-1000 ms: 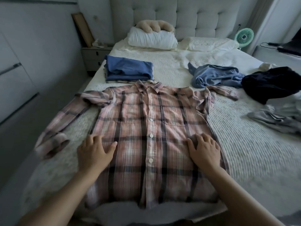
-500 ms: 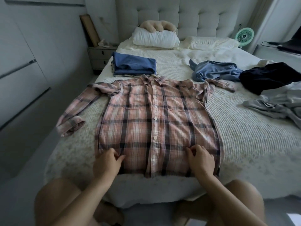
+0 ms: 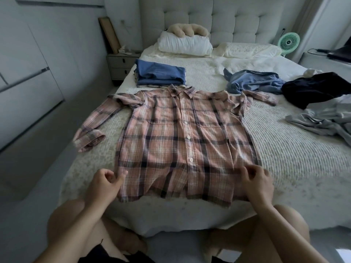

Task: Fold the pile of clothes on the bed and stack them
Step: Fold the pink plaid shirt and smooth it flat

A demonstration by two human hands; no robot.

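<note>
Since the earlier frames, both hands have been drawn back from the middle of the shirt to its lower corners, and the flat palms have been curled into pinches. By the left hand (image 3: 103,184) the lower left edge of the plaid shirt (image 3: 182,141) is pinched between thumb and curled fingers; by the right hand (image 3: 256,182) the lower right edge is gripped in the same way. Between the two hands the shirt is spread front-up on the bed (image 3: 284,158), buttoned, with the collar pointed away from the person and the hem (slightly rumpled) lying near the bed's foot edge. One sleeve is stretched out toward the left edge of the bed, its cuff turned back. Just beyond the collar a folded stack (image 3: 160,74) topped in blue is seen. Farther right, unfolded clothes are scattered: a blue garment (image 3: 254,81), a dark garment (image 3: 313,88) and a grey garment (image 3: 319,122).
</note>
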